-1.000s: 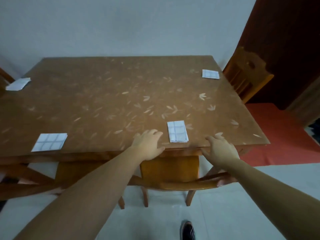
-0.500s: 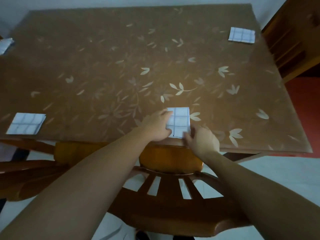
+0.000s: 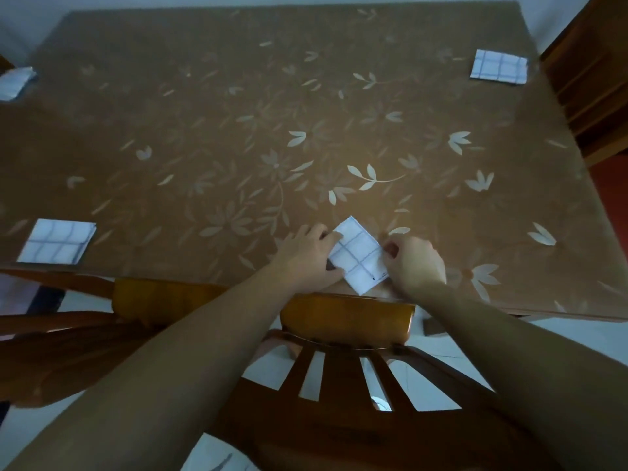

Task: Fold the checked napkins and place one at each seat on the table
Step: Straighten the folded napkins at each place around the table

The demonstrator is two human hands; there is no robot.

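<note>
1. One folded white napkin with blue check lines (image 3: pixel 358 254), lying askew at the near edge of the table, held between both hands.
2. The left hand (image 3: pixel 306 260): thumb and fingers pinch the napkin's left side.
3. The right hand (image 3: pixel 416 263): fingers curled, gripping the napkin's right side.
4. One brown table with pale leaf-patterned cover (image 3: pixel 238 130), bearing all the napkins.
5. Three more folded checked napkins, well apart: near left napkin (image 3: pixel 56 241), far right napkin (image 3: pixel 499 67), far left napkin (image 3: pixel 15 82).
6. One wooden slat-backed chair (image 3: pixel 346 321), at the near edge, just below the held napkin.

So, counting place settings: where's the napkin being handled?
Head view: the napkin lies tilted at the near edge of the table, right of centre, between the left hand and right hand, beyond the chair back.
</note>
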